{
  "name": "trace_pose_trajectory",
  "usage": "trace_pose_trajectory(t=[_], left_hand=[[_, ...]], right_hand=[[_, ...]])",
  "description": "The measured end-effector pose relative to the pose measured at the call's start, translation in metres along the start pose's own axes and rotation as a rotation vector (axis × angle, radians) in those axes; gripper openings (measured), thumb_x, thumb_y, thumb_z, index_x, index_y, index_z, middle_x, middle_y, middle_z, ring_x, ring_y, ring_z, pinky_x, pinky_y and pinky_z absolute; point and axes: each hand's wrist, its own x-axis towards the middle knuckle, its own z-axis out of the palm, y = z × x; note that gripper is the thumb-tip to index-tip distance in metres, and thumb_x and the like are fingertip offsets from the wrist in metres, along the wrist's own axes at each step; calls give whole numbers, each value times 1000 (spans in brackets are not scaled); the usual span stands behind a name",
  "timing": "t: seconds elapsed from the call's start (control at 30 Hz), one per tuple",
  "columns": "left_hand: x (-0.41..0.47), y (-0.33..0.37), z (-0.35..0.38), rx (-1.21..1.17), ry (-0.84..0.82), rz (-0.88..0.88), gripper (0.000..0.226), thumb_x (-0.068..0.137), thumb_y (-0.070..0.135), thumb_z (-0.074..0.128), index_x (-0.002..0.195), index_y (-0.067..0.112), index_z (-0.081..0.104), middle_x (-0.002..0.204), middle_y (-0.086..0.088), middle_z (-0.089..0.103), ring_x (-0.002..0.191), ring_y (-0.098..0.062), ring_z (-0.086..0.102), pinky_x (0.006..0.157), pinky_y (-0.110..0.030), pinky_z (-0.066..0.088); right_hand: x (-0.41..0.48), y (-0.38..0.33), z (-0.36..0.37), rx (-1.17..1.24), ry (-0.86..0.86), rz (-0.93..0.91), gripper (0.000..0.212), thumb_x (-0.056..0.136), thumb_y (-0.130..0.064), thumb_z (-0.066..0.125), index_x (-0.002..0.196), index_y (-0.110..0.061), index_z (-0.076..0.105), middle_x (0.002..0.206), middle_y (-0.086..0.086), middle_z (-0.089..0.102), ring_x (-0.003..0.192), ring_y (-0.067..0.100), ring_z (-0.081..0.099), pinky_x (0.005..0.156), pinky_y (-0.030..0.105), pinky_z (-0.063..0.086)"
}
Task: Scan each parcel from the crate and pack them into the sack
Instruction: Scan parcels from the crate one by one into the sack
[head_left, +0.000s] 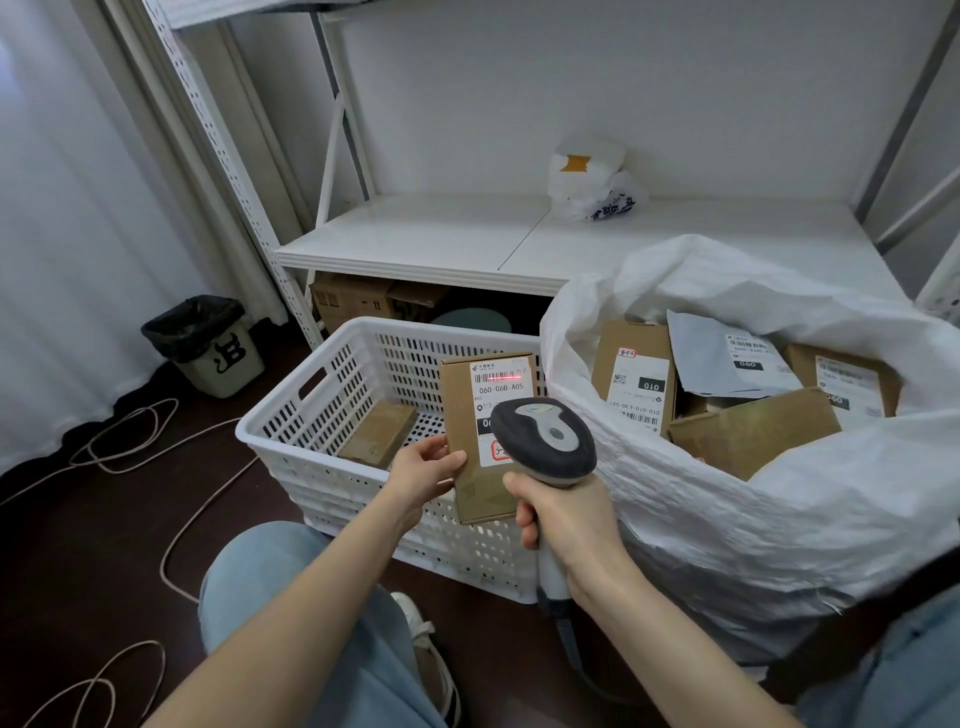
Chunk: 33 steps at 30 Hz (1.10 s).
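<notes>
Head view: white perforated plastic crate (332, 499) on the dark floor, touching a white woven sack (727, 519).
Left hand (426, 470): fingers pinch the left edge of a brown cardboard parcel with a white label (462, 415), held upright over the crate.
Right hand (566, 525): fingers wrapped round the grey handheld scanner (545, 441); its red line crosses the label's barcode.
Crate: another brown box (379, 434) lies inside.
Sack: open, holding several labelled parcels (753, 431).
</notes>
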Motion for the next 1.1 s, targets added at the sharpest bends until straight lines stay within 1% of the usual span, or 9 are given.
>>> trace_pose_trajectory(t=[0.13, 0.23, 0.4, 0.57, 0.67, 0.83, 0.93, 1.03, 1.1], left_hand=[[-1, 8, -7, 21, 8, 5, 42, 86, 4, 68, 126, 4, 56, 101, -6, 68, 98, -26, 66, 85, -39, 55], [0, 36, -13, 38, 50, 29, 42, 88, 8, 66, 128, 1, 53, 107, -10, 66, 94, -25, 66, 73, -34, 56], [11, 137, -5, -15, 168, 187, 40, 92, 18, 62, 129, 3, 53, 98, -7, 68, 75, -19, 68, 55, -25, 56], [5, 210, 72, 143, 11, 318, 40, 94, 19, 61, 129, 2, 53, 85, -10, 67, 49, -11, 63, 44, -23, 54], [9, 212, 137, 306, -147, 280, 41, 93, 19, 63, 130, 4, 54, 101, -19, 68, 62, -21, 66, 56, -32, 59], [28, 180, 231, 555, -349, 59, 36, 90, 28, 67, 112, 0, 60, 87, -13, 65, 70, -22, 65, 56, -31, 55], [51, 158, 277, 515, -397, -68, 36, 90, 28, 67, 114, 3, 59, 100, -15, 67, 87, -29, 67, 73, -39, 57], [69, 148, 325, 448, -386, -100, 29, 92, 24, 64, 107, 0, 56, 90, -16, 65, 79, -30, 64, 78, -44, 55], [83, 142, 356, 400, -342, -33, 23, 92, 22, 64, 102, 2, 59, 91, -19, 67, 79, -31, 65, 79, -44, 56]], right_hand=[[3, -7, 1, -3, -31, -33, 22, 82, -12, 71, 60, -11, 65, 52, 4, 59, 42, 12, 51, 50, 25, 45], [10, -23, 3, 8, -69, -50, 13, 82, -16, 72, 71, -10, 69, 57, 4, 63, 48, 12, 55, 57, 29, 48], [31, -85, -5, 171, -65, -108, 11, 85, -13, 71, 76, -7, 67, 56, 5, 61, 46, 12, 53, 50, 25, 48], [46, -143, -43, 276, 4, -145, 10, 86, -14, 69, 82, -6, 66, 53, 3, 59, 46, 11, 52, 51, 23, 47], [55, -160, -77, 311, 94, -123, 10, 86, -15, 70, 88, -6, 66, 55, 4, 59, 44, 11, 52, 46, 22, 47], [61, -165, -146, 383, 204, -65, 12, 87, -11, 66, 77, -6, 61, 55, 5, 57, 46, 13, 50, 46, 22, 45], [67, -160, -185, 378, 286, -46, 10, 88, -12, 66, 81, -6, 61, 57, 5, 59, 50, 14, 53, 48, 23, 47], [82, -156, -215, 407, 358, -33, 9, 89, -12, 65, 88, -4, 62, 58, 6, 58, 45, 12, 52, 45, 20, 46], [93, -155, -230, 445, 390, -32, 8, 89, -11, 65, 89, -3, 63, 54, 6, 57, 39, 11, 51, 42, 19, 46]])
